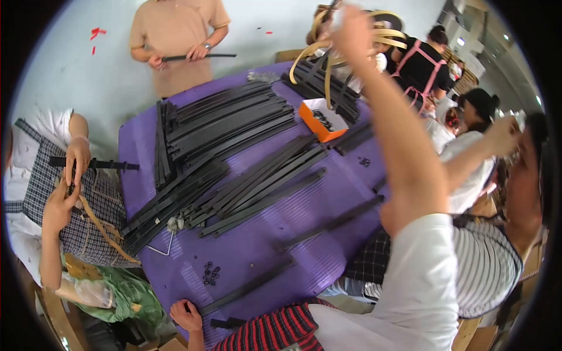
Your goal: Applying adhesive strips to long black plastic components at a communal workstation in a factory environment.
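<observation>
My left hand is at the near left edge of the purple table, its fingers curled. The end of a long black strip lies right beside it; whatever the fingers hold is hidden. A little beyond sits a small cluster of black rings. My right arm reaches up across the view, and my right hand is raised at the far side, smeared by motion. Around it are tan bands in loops. Beneath the hand stands an orange-and-white box of small dark parts.
Long black strips lie in piles over the table's middle and far side. A co-worker at left handles a black strip; a person opposite holds another. More people stand close on my right. A bent wire stand is near the left edge.
</observation>
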`<move>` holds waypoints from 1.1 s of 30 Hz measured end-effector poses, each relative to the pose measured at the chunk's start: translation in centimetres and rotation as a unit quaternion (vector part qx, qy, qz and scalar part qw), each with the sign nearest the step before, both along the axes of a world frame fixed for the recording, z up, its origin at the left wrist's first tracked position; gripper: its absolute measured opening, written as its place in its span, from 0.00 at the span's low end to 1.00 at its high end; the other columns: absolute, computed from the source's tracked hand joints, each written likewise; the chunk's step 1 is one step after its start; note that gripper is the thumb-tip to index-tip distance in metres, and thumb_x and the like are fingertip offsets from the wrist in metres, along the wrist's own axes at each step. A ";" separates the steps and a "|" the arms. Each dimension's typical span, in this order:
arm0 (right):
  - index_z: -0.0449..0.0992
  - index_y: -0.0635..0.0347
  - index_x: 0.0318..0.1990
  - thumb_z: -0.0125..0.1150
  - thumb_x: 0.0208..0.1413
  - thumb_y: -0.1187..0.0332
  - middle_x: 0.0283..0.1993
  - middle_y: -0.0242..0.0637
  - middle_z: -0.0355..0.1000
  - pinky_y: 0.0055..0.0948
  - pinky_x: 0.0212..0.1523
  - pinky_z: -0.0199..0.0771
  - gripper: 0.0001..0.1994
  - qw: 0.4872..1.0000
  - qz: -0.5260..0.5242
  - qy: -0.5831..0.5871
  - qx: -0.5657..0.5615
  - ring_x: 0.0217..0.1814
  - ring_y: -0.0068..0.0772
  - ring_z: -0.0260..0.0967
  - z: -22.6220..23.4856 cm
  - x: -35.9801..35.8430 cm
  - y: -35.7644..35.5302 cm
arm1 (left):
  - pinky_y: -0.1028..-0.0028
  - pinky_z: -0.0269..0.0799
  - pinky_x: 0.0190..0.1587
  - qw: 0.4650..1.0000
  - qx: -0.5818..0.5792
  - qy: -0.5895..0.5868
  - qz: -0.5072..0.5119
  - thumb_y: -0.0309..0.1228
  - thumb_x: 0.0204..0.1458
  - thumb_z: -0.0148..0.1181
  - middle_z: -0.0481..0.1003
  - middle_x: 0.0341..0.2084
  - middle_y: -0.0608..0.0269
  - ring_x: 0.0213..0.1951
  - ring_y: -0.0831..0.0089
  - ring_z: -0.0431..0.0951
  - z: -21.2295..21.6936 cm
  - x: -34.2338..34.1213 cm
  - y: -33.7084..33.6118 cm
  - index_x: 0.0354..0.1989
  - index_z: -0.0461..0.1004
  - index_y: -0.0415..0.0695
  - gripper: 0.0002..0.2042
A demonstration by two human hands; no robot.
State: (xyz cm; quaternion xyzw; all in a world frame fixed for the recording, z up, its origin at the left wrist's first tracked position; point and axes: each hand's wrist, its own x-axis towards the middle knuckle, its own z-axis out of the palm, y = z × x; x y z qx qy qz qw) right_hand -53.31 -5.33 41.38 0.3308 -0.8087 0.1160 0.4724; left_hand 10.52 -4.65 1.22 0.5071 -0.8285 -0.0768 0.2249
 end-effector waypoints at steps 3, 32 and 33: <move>0.67 0.59 0.49 0.61 0.36 0.54 0.47 0.51 0.67 0.40 0.48 0.66 0.30 0.986 -0.031 0.112 -0.124 0.50 0.47 0.64 6.3 -6.7 5.0 | 0.64 0.57 0.37 1.000 0.004 -0.004 -0.006 0.29 0.43 0.51 0.66 0.22 0.58 0.30 0.58 0.65 0.2 -0.3 -0.1 0.23 0.66 0.43 0.04; 0.44 0.40 0.63 0.62 0.38 0.69 0.65 0.38 0.42 0.51 0.53 0.57 0.43 0.848 -0.089 -0.398 0.338 0.63 0.47 0.46 -26.5 -0.4 2.4 | 0.64 0.57 0.36 1.000 0.023 -0.012 -0.006 0.26 0.40 0.50 0.67 0.22 0.57 0.30 0.57 0.65 0.8 -1.4 -0.5 0.23 0.67 0.42 0.02; 0.43 0.41 0.63 0.61 0.39 0.70 0.65 0.39 0.41 0.50 0.54 0.55 0.42 0.866 -0.065 -0.308 0.389 0.64 0.48 0.44 -26.8 -0.6 1.8 | 0.64 0.57 0.36 1.000 0.017 -0.014 0.001 0.26 0.40 0.50 0.67 0.22 0.57 0.30 0.57 0.65 1.0 -1.2 -0.8 0.23 0.67 0.42 0.02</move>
